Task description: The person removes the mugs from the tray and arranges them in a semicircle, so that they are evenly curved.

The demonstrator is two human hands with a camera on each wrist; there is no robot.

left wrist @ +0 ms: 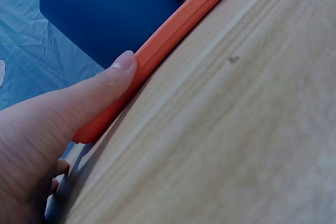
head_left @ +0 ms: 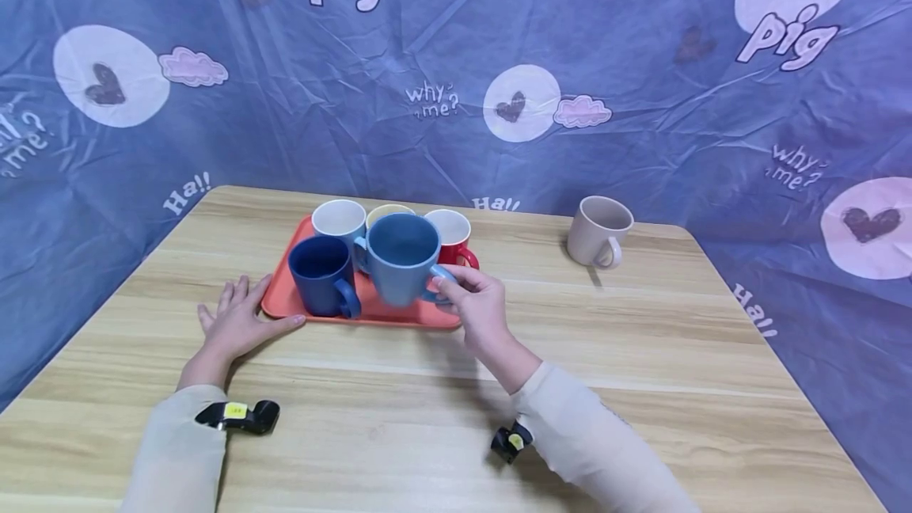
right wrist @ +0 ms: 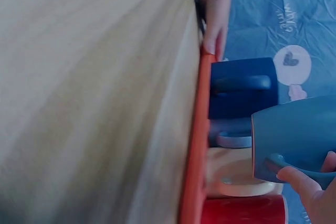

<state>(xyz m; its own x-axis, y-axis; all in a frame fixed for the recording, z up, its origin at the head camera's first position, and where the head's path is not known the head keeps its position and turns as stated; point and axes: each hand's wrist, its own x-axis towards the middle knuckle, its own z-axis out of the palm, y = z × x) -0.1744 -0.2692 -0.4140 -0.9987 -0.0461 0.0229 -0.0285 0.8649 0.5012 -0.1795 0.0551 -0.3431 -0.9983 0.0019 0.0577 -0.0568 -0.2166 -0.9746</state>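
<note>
My right hand [head_left: 479, 305] pinches the handle of a grey-blue mug [head_left: 400, 269], holding it upright over an orange tray [head_left: 420, 317]. In the right wrist view, the lifted mug [right wrist: 299, 135] stands off from the tray's base. My left hand [head_left: 238, 323] rests at the tray's front left corner with fingers spread, its thumb [left wrist: 107, 83] on the rim. Just beyond that thumb, a dark blue mug [head_left: 321, 279] stands on the tray. Behind are a light blue mug [head_left: 339, 220] with a white inside, a cream-yellow mug [head_left: 388, 214] and a red mug [head_left: 452, 240], partly hidden.
A beige-grey mug [head_left: 587, 236] stands apart at the back right of the wooden table [head_left: 399, 426], handle facing forward. Close behind the table's back edge hangs a blue printed cloth [head_left: 442, 141]. Black cameras [head_left: 245, 416] are strapped on both wrists.
</note>
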